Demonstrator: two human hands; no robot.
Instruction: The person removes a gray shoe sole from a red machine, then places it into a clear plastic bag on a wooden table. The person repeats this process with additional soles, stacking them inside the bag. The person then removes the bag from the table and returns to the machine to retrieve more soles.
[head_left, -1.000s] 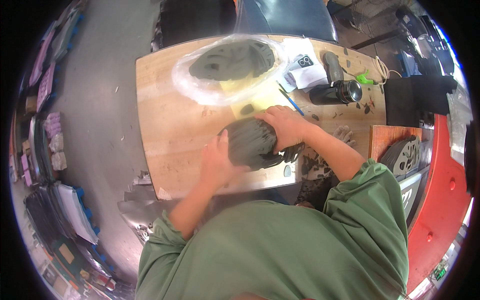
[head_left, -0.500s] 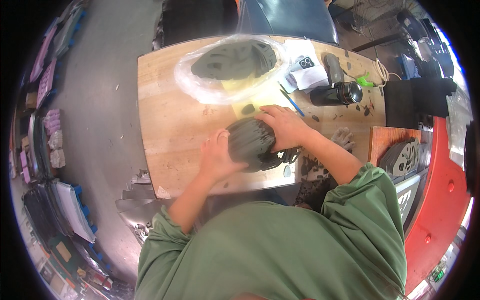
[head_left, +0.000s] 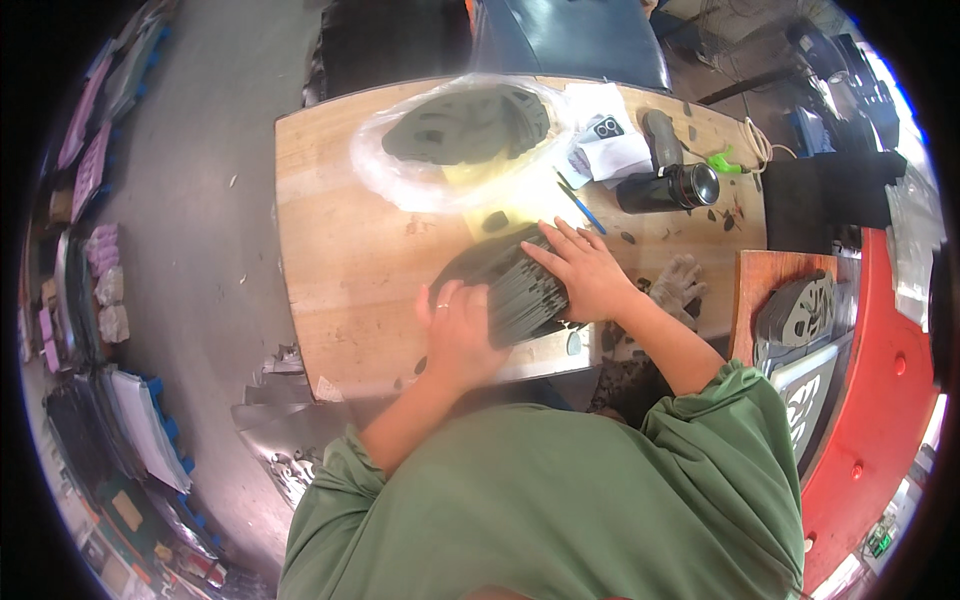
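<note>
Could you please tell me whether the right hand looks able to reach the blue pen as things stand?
Probably yes: the blue pen lies just beyond the fingers of the right hand, and nothing visible blocks the way, though that hand is against the dark layered stack.

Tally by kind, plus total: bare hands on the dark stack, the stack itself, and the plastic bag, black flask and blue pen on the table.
Bare hands: 2 (left hand, right hand)
Stack of dark cut-out sheets under them: 1
Clear plastic bag: 1
Black flask: 1
Blue pen: 1
Total: 6
</note>
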